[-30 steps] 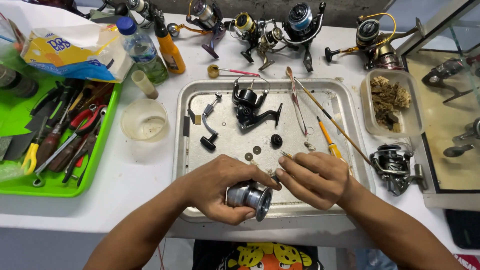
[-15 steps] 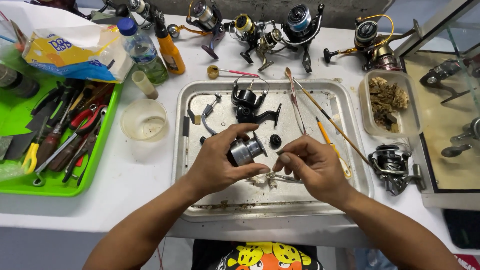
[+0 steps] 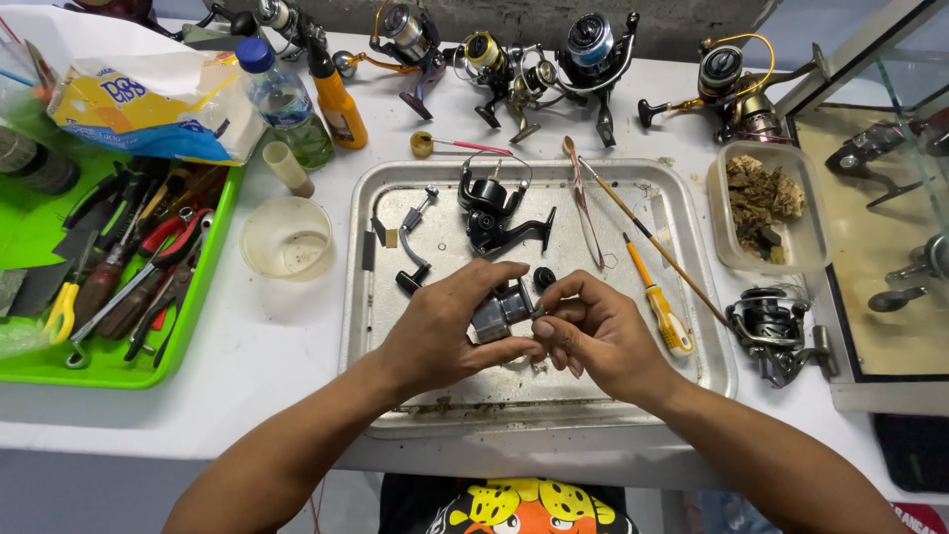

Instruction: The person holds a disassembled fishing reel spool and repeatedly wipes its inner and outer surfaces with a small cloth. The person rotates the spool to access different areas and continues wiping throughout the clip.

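Two hands meet over the lower middle of a metal tray [image 3: 682, 213] that sits on the white desk [image 3: 287, 326]. The left hand [image 3: 440, 331] curls its fingers [image 3: 494, 275] around a small grey reel spool [image 3: 499, 311], gripping it from above and from the side so that it hangs just over the tray floor. The right hand [image 3: 593, 331] is bunched at the spool's right end, its fingertips [image 3: 544, 309] pinched together and touching the spool; whether they hold some small part of their own I cannot tell.

Just above the hands, in the middle of the tray, lies a black reel body [image 3: 494, 213], with a black crank handle [image 3: 413, 252] to its left. A yellow-handled screwdriver [image 3: 660, 307] and a long thin stick [image 3: 652, 242] lie toward the tray's right side.

At the left of the frame a green tray [image 3: 198, 326] holds pliers and other tools, with a clear plastic cup [image 3: 287, 237] between it and the metal tray. Along the top edge several spinning reels [image 3: 514, 69] are lined up, and another reel [image 3: 776, 331] rests on the desk at the right.
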